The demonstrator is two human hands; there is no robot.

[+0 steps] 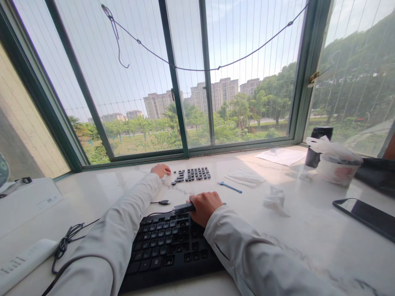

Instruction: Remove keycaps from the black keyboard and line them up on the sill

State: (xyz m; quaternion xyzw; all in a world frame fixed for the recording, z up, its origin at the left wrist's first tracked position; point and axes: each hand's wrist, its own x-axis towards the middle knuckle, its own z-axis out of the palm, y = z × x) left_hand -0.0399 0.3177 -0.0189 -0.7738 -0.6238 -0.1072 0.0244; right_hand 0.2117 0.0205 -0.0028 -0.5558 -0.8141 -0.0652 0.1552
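1. Hands at a white marble sill (308, 230) under a wide window, seen from the head camera. Both arms in pale long sleeves.

2. Right hand (205, 206), centre of the frame: curled over the top edge of a black keyboard (166, 246), fingers wrapped round that upper rim. Knuckles face the camera; the grip is narrow, closed on the keyboard's edge.

3. Keyboard lies lower centre, tilted a little, its near edge at the bottom of the frame. Several keys are missing on its right part, bare sockets showing.

4. Left hand (161, 169), above centre-left: reaching far out across the sill, fingers bent downward, touching or just beside the left end of a cluster of loose black keycaps (191, 174). Cannot tell whether it pinches a cap.

5. Keycaps are set in rough rows on the marble, well apart from the keyboard, nearer the window.

6. USB plug (164, 202) of the keyboard's cable lies between the two arms, just above the keyboard.

7. Blue slim tool (230, 187) right of the keycaps; folded white wipes (245, 178) just beyond it; a crumpled tissue (274, 199) further right.

8. Right edge: phone (367, 218) face up, bagged white tub (335, 164), dark cup (319, 144) behind it.

9. Left edge: white box (27, 201), power strip (21, 263) at lower left.
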